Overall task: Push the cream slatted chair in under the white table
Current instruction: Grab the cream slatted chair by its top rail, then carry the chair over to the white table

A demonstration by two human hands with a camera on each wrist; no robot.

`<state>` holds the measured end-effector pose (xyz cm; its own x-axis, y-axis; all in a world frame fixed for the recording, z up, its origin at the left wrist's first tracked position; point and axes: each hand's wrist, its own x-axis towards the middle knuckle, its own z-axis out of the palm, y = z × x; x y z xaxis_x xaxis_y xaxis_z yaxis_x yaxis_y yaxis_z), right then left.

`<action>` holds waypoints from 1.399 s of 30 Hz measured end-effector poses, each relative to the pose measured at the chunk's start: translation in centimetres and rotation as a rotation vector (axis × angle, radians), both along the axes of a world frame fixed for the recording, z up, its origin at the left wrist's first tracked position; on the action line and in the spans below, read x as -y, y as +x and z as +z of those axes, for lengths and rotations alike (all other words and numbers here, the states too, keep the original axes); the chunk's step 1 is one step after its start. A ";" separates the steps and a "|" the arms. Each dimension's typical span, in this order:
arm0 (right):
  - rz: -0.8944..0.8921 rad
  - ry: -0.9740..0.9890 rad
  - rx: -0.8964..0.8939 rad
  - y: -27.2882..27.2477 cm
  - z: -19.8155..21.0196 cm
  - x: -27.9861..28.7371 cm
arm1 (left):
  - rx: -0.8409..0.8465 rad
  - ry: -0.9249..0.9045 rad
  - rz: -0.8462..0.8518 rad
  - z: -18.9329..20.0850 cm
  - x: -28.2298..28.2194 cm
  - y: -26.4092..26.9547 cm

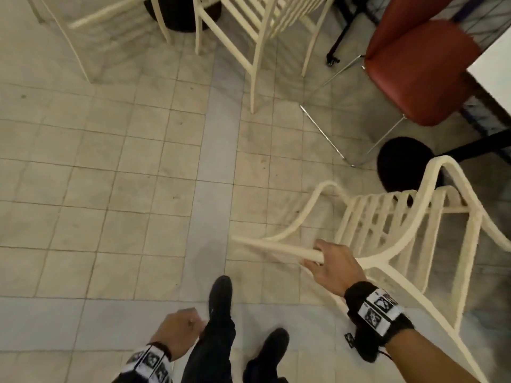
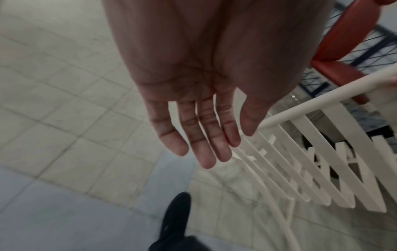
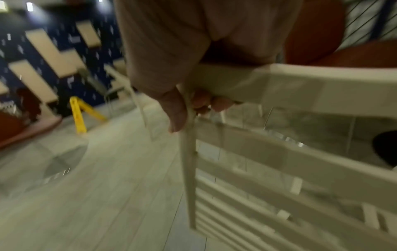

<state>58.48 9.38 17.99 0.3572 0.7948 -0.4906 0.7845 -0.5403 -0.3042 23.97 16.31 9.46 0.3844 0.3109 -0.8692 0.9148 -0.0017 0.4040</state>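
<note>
Cream slatted chair [image 1: 387, 225], top rail gripped by right hand [image 1: 336, 265].

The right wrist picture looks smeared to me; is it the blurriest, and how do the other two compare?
Yes: in the right wrist view the cream slatted chair and the room behind streak with motion, though the right hand gripping its top rail reads clearly; the left wrist view is softer only at the slats, the left hand dim but legible; the head view is sharpest, its edges bowed by the wide lens.
</note>
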 end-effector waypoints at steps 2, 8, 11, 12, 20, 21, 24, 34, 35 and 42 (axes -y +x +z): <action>-0.038 0.060 -0.031 1.8 4.7 3.2 | 0.048 0.017 0.000 1.4 -1.3 4.6; -0.152 0.122 -0.016 5.2 14.7 16.2 | 0.345 0.310 -0.079 5.6 -1.1 17.3; -0.287 0.166 0.025 5.8 17.2 23.7 | 0.540 0.595 -0.307 7.6 0.7 22.0; -0.345 0.183 0.048 5.9 17.6 26.4 | 0.532 0.644 -0.439 8.1 1.5 23.2; -0.723 0.274 0.363 5.7 16.5 48.2 | 0.375 0.642 -1.088 9.0 12.8 31.8; -0.775 0.287 0.399 5.8 16.3 50.3 | 0.371 0.642 -1.132 9.5 14.4 32.9; -0.895 0.252 0.436 6.6 15.3 55.3 | 0.388 0.666 -1.223 11.2 18.2 35.0; -1.002 0.022 0.195 3.7 7.1 58.2 | 0.341 0.965 -1.430 17.1 19.1 41.6; -1.000 0.010 0.178 3.5 7.3 57.0 | 0.324 0.973 -1.428 17.5 18.5 41.8; -0.974 0.048 0.221 5.5 5.7 52.8 | 0.234 0.970 -1.307 15.6 14.8 39.7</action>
